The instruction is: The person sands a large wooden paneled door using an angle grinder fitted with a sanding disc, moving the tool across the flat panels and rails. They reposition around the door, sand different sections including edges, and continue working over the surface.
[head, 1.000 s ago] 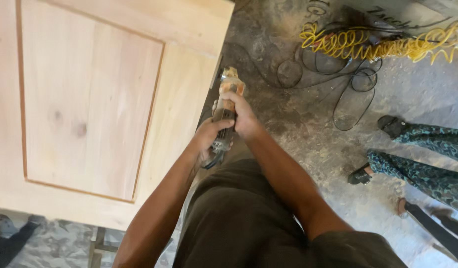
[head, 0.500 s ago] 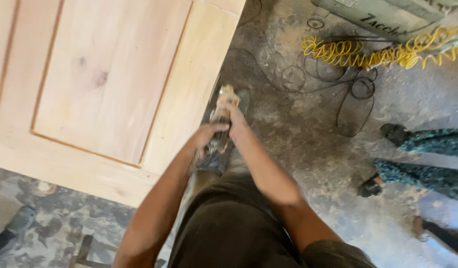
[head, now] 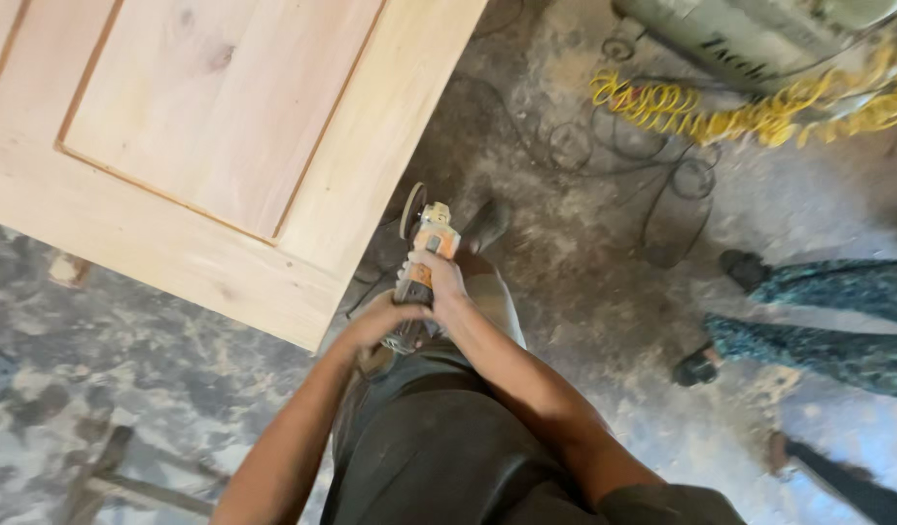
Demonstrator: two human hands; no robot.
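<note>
Angle grinder [head: 421, 261] sits right in front of the person's waist, disc end pointing away, just off the corner of the pale wooden door panel [head: 225, 146]. Both hands are wrapped on it — right hand [head: 440, 282] with fingers closed round the upper body, left hand [head: 382, 323] closed round the rear end. Below is a dusty concrete floor [head: 584, 243] with thin dark cables looped about, and a yellow coiled hose [head: 750, 107] further off. Someone else's patterned trouser legs [head: 827, 321] poke in from the right — well apart.
</note>
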